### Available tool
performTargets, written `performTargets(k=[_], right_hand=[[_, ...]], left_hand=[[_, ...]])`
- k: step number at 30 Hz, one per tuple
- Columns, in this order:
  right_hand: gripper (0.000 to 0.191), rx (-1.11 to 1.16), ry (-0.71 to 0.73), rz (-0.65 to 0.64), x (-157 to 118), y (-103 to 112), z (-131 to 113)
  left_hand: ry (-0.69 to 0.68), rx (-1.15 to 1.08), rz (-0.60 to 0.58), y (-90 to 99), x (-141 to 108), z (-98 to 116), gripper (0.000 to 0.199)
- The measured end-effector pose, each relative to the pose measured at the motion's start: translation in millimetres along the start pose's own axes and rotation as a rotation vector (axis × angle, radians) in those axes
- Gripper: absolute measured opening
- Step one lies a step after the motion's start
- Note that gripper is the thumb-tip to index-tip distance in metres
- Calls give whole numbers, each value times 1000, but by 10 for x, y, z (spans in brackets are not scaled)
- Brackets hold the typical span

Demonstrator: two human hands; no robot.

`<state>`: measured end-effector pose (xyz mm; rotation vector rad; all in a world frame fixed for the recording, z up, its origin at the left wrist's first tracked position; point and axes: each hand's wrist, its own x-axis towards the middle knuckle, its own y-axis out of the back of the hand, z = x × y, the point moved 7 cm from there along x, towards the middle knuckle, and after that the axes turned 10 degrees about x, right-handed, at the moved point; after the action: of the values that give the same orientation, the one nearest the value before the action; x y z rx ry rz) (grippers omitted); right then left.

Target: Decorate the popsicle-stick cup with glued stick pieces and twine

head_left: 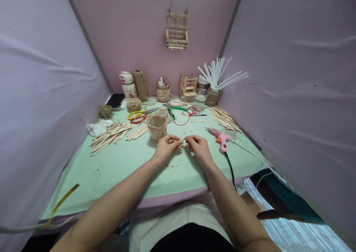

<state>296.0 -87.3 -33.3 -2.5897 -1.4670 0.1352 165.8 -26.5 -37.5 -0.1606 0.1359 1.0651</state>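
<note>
My left hand (167, 147) is closed in a pinch over the table, with a small pale sliver (182, 141) at its fingertips that looks like a bit of wooden stick. Close beside it, my right hand (198, 148) also pinches, thumb against fingers; what lies between them is too small to make out. Just behind my left hand stands a small box (157, 128) of pale wood with a braided-looking rim. To the right of my right hand lies a pink glue gun (222, 139), its nozzle pointing to the back left.
Flat wooden sticks (111, 135) lie in a pile at left, more sticks (225, 118) at right. Scissors (137, 115), green-handled pliers (178, 107), red cord (191, 109), twine balls (134, 104) and a water cup (200, 99) sit farther back. A black cable (230, 166) hangs over the front edge.
</note>
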Motion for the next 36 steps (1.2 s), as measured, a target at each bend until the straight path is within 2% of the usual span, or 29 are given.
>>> performTargets(k=[4, 6, 9, 13, 16, 19, 22, 26, 30, 33, 36], right_hand=[[27, -85, 55, -52, 13, -57, -121], [28, -136, 105, -35, 51, -25, -212], [24, -251, 201, 1, 113, 78, -320], [20, -399, 267, 20, 140, 271, -331], [18, -501, 307, 62, 109, 454, -356], [17, -595, 348, 97, 46, 579, -427], [16, -671, 358, 47, -28, 546, -451], [14, -751, 369, -97, -80, 333, -393], [15, -892, 377, -118, -15, 214, -345], [15, -959, 365, -160, 20, 123, -306], [13, -929, 383, -306, -45, -80, -246]], left_hand=[[-40, 50, 6, 9, 29, 53, 31], [-67, 126, 2, 18, 59, 100, 32], [-154, 346, 1, 18, 109, 203, 23], [-287, 657, 40, -35, 175, 349, 6], [-347, 880, 34, -128, 231, 398, 13], [-344, 1066, 10, -197, 288, 347, 21], [-351, 1217, -2, -242, 308, 262, 22], [-379, 1381, 9, -280, 267, 183, 29], [-436, 1344, 55, -255, 199, 219, 26], [-577, 1157, 94, -211, 117, 358, 26], [-721, 919, 149, -132, 13, 544, 20]])
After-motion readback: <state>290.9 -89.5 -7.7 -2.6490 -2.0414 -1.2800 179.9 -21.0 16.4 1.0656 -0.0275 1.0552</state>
